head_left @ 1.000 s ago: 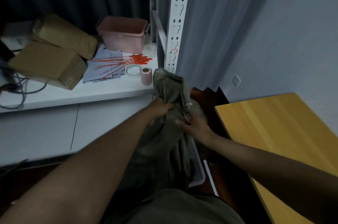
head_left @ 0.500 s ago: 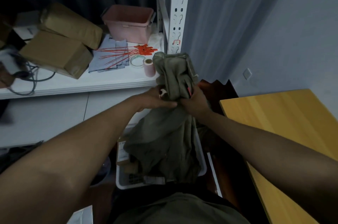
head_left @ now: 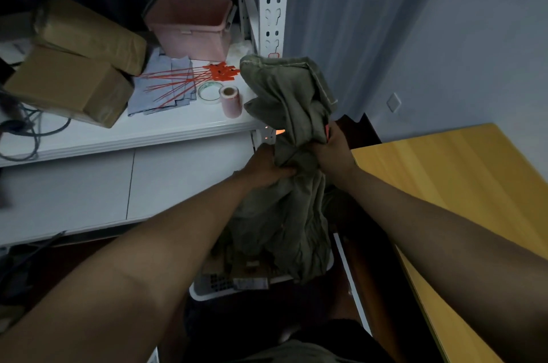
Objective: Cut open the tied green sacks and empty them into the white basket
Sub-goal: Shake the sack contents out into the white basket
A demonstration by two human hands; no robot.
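Note:
A limp olive-green sack (head_left: 284, 190) hangs upside down in front of me, its stitched bottom end (head_left: 284, 81) raised above both hands. My left hand (head_left: 268, 167) grips the bunched cloth on the left, and my right hand (head_left: 333, 152) grips it on the right, where a small red piece shows at the fingers. The sack's lower part drapes into the white basket (head_left: 207, 293) on the floor. Packets lie in the basket, partly hidden by the cloth.
A white shelf (head_left: 148, 131) at the left carries brown parcels (head_left: 68, 87), a pink bin (head_left: 189, 27), red zip ties (head_left: 189, 78), tape rolls (head_left: 229, 100) and cables. A perforated shelf post (head_left: 271, 6) stands behind the sack. A yellow wooden table (head_left: 462, 190) is at the right.
Both hands have lifted the sack higher, so its bottom end now stands well above them. The white basket has come into view beneath the hanging cloth.

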